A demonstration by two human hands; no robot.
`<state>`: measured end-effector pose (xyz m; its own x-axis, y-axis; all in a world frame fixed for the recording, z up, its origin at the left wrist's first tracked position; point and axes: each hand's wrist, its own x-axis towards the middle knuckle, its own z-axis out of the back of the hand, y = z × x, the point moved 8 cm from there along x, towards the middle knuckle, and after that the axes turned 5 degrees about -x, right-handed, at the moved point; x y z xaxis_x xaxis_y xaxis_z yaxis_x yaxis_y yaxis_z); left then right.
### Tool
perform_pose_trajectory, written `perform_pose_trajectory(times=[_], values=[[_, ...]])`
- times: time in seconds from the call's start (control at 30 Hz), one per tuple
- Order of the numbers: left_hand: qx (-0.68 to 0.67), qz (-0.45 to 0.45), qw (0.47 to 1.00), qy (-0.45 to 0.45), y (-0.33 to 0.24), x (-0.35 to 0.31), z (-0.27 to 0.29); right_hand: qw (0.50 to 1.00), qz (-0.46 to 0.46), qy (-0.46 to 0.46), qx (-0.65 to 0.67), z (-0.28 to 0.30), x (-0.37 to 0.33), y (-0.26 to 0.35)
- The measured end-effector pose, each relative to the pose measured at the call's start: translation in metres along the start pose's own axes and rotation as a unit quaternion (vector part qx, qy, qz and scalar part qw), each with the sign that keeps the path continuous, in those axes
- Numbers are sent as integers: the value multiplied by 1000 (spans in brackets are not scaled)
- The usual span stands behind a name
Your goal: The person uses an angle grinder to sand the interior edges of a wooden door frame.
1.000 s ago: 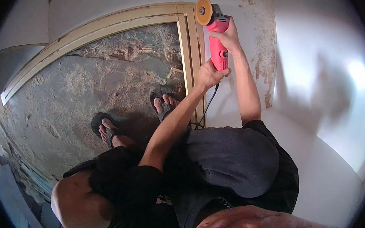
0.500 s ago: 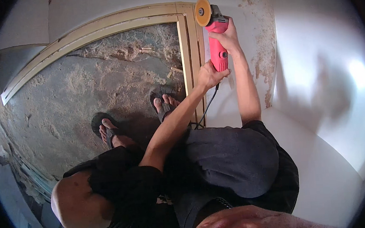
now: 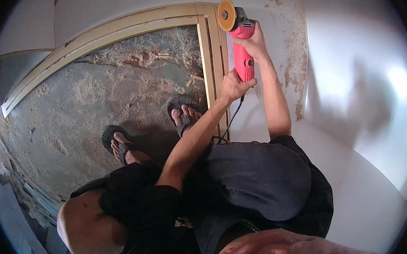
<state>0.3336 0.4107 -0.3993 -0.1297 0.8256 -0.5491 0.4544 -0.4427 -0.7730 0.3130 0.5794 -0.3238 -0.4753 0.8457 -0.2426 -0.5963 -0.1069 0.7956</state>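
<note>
Both my hands hold a pinkish-red angle grinder (image 3: 243,58) with a grey gear head and a round yellow disc (image 3: 226,15) at its far end. My left hand (image 3: 232,86) is closed round the near, rear end of the body. Farther up, my right hand (image 3: 255,44) wraps the body just behind the gear head. The disc sits over the right corner of a cream wooden frame (image 3: 215,55); whether it touches the wood I cannot tell. From the rear of the grinder a black cord (image 3: 234,114) runs down beside my knee.
Dusty grey floor (image 3: 80,116) with debris lies inside the frame, under my sandalled feet (image 3: 122,144). A stained white wall (image 3: 282,41) stands on the right, next to a glossy white surface (image 3: 351,79). Small wood scraps (image 3: 193,79) lie by the frame's inner edge.
The grinder and both hands have shifted very slightly toward me. Both hands keep their grip, and my feet stay where they were.
</note>
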Motion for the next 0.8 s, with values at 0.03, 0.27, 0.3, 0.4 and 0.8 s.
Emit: perform_pose_trajectory(times=[0.03,0.27,0.3,0.4,0.8], values=[[0,6,1000,6,-2,-1,-1,1000,-4,-3,-5,2,0,-3],[46,-24,999,-13,-3,2,4,1000,7,-2,-4,-2,1,-2],[49,-21,998,-13,-2,1,3,1000,3,-3,-5,-1,0,-4],[34,-21,999,-12,0,-2,-1,1000,12,-5,-14,2,-1,-5],[71,-16,997,-10,4,-1,-1,1000,1,3,-12,1,-4,-3]])
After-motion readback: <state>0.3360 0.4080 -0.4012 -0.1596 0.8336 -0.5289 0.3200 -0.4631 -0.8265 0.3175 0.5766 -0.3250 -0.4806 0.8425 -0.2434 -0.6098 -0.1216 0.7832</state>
